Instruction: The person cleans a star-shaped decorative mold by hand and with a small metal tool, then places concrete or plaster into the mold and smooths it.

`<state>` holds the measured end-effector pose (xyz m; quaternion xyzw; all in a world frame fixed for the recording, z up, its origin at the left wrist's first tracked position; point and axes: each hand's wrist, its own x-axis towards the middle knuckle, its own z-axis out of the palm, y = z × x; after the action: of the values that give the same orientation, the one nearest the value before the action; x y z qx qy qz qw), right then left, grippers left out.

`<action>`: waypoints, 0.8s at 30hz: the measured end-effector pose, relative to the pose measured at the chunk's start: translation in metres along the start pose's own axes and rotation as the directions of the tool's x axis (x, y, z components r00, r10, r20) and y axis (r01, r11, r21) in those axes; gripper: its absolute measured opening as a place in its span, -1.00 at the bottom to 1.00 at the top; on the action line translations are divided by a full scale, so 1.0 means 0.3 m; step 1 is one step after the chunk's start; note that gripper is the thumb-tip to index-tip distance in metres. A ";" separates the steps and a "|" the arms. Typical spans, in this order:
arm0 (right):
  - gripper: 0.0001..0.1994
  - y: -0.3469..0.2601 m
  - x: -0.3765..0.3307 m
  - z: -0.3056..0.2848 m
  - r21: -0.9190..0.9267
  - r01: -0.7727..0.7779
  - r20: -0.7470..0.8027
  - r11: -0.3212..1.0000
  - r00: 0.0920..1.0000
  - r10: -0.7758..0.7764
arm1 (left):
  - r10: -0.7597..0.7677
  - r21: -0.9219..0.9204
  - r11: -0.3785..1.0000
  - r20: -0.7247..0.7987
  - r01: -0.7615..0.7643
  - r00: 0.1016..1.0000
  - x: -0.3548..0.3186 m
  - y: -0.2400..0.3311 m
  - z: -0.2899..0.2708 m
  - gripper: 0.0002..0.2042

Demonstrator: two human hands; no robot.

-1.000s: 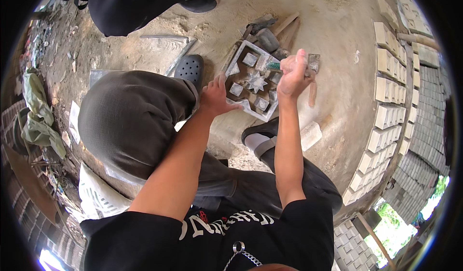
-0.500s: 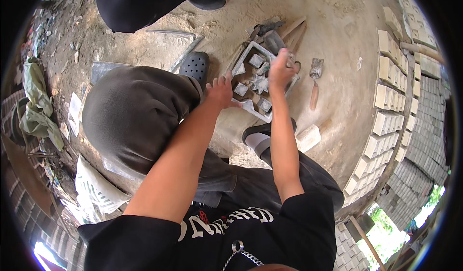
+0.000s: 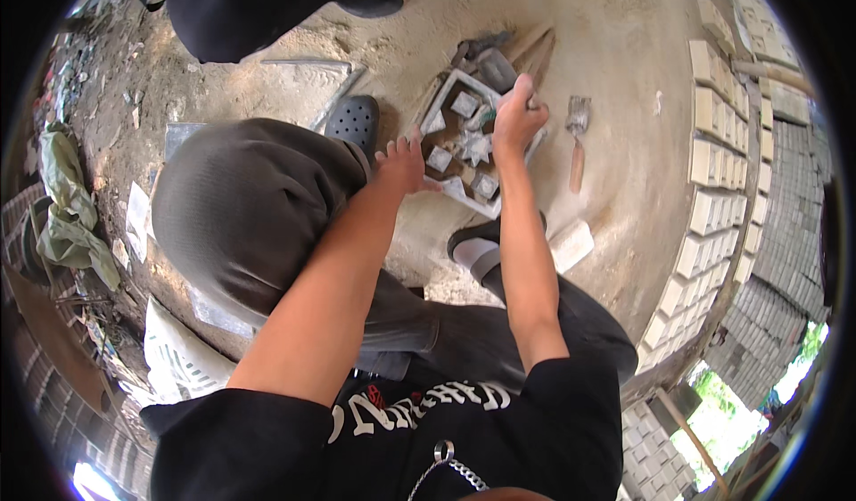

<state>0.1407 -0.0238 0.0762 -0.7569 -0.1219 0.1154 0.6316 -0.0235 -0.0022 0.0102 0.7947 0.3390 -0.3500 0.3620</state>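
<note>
A square mould with a pale rim (image 3: 437,104) lies on the ground in front of me. Inside it, a grey star-shaped piece (image 3: 476,149) sits among several small square blocks (image 3: 440,159). My left hand (image 3: 403,164) rests at the mould's left edge with its fingers spread. Over the right side of the mould, my right hand (image 3: 517,122) is closed in a fist; what it grips is mostly hidden. A small greenish-grey piece (image 3: 482,118) shows beside that fist, inside the mould. Just beyond the mould is a dark grey, blocky object (image 3: 496,69).
A small trowel (image 3: 577,135) with a wooden handle lies to the right. Nearer me is a pale flat blade (image 3: 572,246). Rows of cream moulded blocks (image 3: 713,211) line the right side. Another person's dark-clothed leg (image 3: 241,11) is at the upper left.
My right fist, blurred before, now shows sharply and its thumb points up and away. My left hand stays at the mould's edge. The whole view has shifted slightly.
</note>
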 end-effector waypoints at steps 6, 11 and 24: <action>-0.48 -0.026 -0.020 -0.028 -0.036 -0.011 -0.212 0.999 0.977 0.004 | 0.023 0.008 1.000 -0.007 -0.023 1.000 0.010 -0.009 0.001 0.32; -0.51 -0.040 -0.007 -0.022 0.323 -0.017 0.026 0.946 1.000 0.009 | 0.077 0.013 0.997 -0.196 -0.076 0.978 -0.002 -0.020 0.052 0.19; -0.54 -0.161 -0.168 -0.178 0.552 -0.024 0.349 0.833 0.914 -0.205 | -0.310 -0.674 0.684 0.079 0.280 0.947 0.029 0.030 0.131 0.09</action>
<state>0.1089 -0.0818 0.1343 -0.4997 -0.2451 0.2645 0.7876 -0.0240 -0.0360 -0.0131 0.5500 0.5736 -0.2395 0.5577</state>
